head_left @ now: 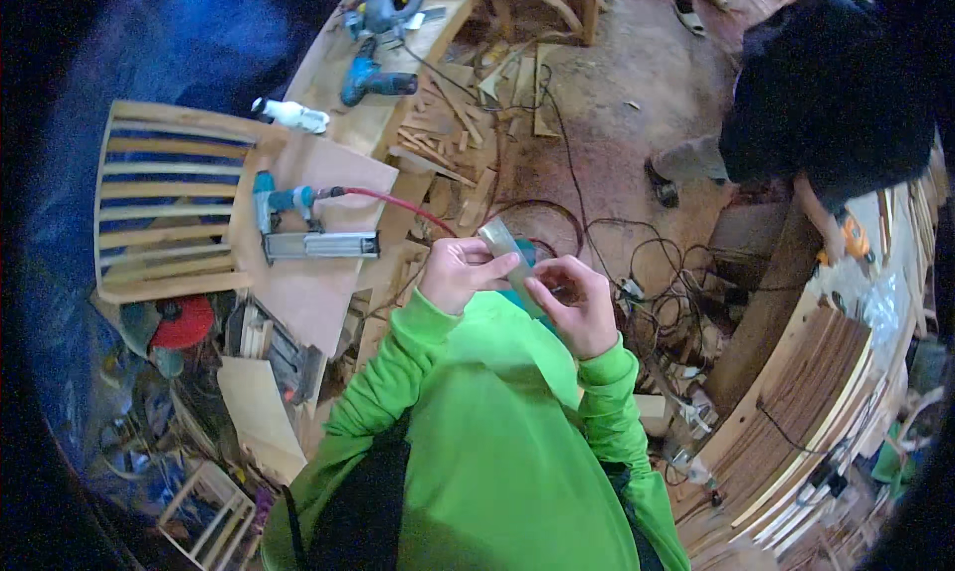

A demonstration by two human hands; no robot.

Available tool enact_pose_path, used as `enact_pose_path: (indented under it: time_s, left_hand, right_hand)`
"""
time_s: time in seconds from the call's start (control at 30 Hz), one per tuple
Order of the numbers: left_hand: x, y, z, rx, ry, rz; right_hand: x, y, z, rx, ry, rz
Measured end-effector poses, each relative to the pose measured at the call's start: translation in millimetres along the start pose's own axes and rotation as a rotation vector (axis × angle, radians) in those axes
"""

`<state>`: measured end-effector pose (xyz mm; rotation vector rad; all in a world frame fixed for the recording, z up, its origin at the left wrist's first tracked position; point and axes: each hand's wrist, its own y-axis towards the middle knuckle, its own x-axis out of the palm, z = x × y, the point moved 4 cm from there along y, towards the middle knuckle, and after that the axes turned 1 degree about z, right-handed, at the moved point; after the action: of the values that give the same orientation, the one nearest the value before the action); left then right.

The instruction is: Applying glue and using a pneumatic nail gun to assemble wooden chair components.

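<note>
In front of my chest, both hands hold a short, flat, pale strip (507, 258) that slants down to the right. Whether it is metal, plastic or wood I cannot make out. My left hand (458, 275) pinches its upper left part between thumb and fingers. On its lower right side, my right hand (574, 300) grips it with thumb and bent fingers. To the left of my hands a teal nail gun (282, 201) lies on the bench board (323, 178), its long silvery magazine (320, 245) toward me and a red air hose (393, 201) running from it.
A slatted wooden chair back (179, 193) lies at the left, near a white bottle (290, 114). Farther along the bench are a blue drill (373, 77) and a grey-blue power tool (388, 9). Cables (662, 273) and wood offcuts (448, 123) litter the floor. At right, another person (831, 84) holds an orange tool (854, 238).
</note>
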<state>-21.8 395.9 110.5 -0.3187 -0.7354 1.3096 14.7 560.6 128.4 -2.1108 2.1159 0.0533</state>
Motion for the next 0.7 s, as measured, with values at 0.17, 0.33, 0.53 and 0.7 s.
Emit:
enact_pose_path:
  time_s: [0.17,0.33,0.53,0.7]
  left_hand:
    - [-35,-20,23,0.19,0.252,0.079]
    - [-107,-31,36,0.385,0.074,0.332]
    - [-178,-60,22,0.307,-0.475,0.253]
    - [-242,-75,13,0.26,-0.274,0.148]
  right_hand:
    - [39,11,3,0.134,0.167,-0.243]
    - [87,19,-10,0.148,0.183,-0.399]
    - [179,38,-17,0.198,0.133,-0.586]
    - [268,35,-18,0.234,0.112,-0.63]
